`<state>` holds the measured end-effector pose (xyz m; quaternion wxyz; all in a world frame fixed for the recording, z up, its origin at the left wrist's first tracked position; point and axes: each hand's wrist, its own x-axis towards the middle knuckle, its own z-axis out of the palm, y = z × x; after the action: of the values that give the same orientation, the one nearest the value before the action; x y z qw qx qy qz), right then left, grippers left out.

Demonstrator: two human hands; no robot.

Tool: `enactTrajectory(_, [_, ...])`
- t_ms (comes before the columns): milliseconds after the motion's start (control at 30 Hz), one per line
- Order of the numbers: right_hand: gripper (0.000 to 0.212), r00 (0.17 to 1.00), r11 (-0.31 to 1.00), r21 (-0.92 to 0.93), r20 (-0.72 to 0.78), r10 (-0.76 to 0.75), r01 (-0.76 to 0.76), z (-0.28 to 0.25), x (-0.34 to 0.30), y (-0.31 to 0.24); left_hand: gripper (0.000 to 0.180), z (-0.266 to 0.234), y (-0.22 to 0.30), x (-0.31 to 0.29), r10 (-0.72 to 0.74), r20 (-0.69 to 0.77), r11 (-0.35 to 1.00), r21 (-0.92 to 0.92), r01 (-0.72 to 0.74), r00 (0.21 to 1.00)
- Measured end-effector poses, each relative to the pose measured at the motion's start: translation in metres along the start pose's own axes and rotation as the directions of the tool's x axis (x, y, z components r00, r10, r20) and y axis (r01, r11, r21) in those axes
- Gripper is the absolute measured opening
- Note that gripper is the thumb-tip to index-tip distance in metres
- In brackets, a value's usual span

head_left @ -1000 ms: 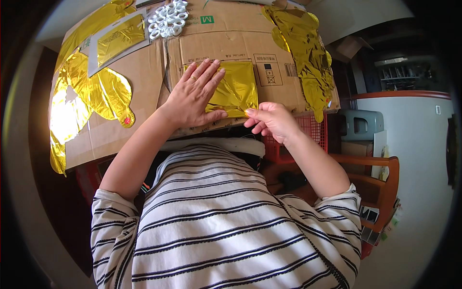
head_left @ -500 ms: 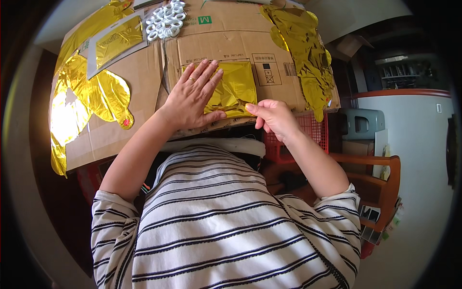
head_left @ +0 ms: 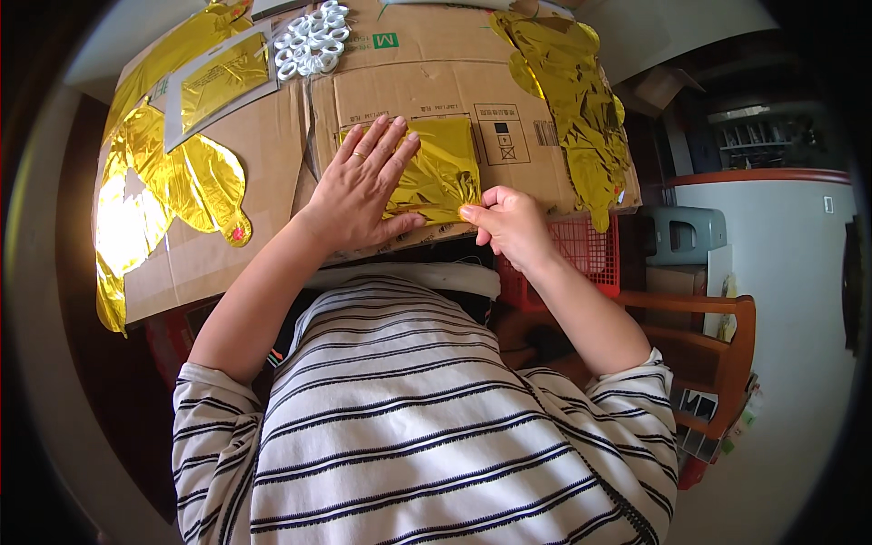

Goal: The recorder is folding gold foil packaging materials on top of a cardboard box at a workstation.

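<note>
A folded gold foil balloon, flat and rectangular, lies near the front edge of a cardboard sheet. My left hand rests flat on its left part, fingers stretched out and slightly apart, a ring on one of them. At the near right corner my right hand pinches the foil between thumb and fingers, and creases run from that corner across the foil. What lies beneath my left palm is hidden.
Flat gold foil balloons lie at the left and right. A clear packet with gold foil and a pile of white ribbon rolls sit at the far left. Below the right edge are a red basket and a wooden chair.
My right hand has shifted slightly left and closed its pinch on the foil's near right corner, which is now gathered and more creased. My left hand stays in place.
</note>
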<state>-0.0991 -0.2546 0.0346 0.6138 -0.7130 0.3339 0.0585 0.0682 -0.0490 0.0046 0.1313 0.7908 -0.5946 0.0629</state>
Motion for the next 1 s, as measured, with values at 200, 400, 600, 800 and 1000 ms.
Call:
enactTrajectory(200, [0.024,0.993,0.988,-0.115,-0.031,-0.110,0.106,0.005,-0.010,-0.005,0.098,-0.005,0.003,-0.002,-0.019,-0.006,1.000,-0.005,0.019,1.000])
enactTrajectory(400, [0.034,0.961,0.932,-0.316,-0.147,-0.235,0.180,0.011,-0.015,-0.004,0.089,-0.028,0.031,0.003,0.027,-0.002,0.999,-0.027,-0.027,1.000])
enactTrajectory(600, [0.046,0.899,0.812,-0.508,-0.151,-0.412,0.287,0.010,-0.012,0.007,0.076,-0.003,0.047,0.003,0.045,0.028,0.978,-0.205,-0.039,0.999])
enactTrajectory(800, [0.061,0.834,0.539,-0.781,-0.042,-0.550,0.317,0.009,-0.024,-0.010,0.072,0.003,0.046,0.002,0.080,0.041,0.988,-0.138,-0.074,0.996])
enactTrajectory(1000, [0.085,0.538,0.129,-0.778,0.295,-0.790,0.614,0.032,-0.003,0.008,0.084,0.016,0.039,-0.001,0.076,-0.050,0.985,-0.152,-0.083,0.996])
